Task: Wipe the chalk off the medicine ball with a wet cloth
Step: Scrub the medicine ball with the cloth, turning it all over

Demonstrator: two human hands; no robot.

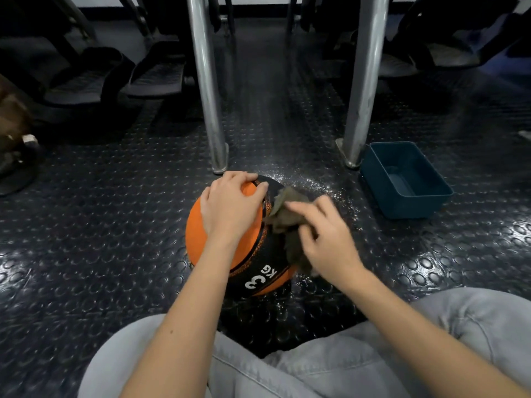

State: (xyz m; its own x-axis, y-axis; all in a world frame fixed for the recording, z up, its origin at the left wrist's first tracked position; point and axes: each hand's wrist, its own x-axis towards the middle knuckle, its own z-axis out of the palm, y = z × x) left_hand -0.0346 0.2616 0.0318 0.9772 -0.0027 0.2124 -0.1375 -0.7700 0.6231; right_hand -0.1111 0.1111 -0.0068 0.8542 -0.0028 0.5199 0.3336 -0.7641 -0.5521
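Now, left hand point(230, 208) round medicine ball point(198, 239), right hand point(327, 239) round cloth point(287, 208).

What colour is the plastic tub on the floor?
The tub is dark teal-blue, seen clearly in the head view.

Cups the ball point(201, 242) with left grip point(230, 208), fingers curled over its top; pinches the cloth point(287, 222) in right grip point(324, 239), both bare forearms stretched forward
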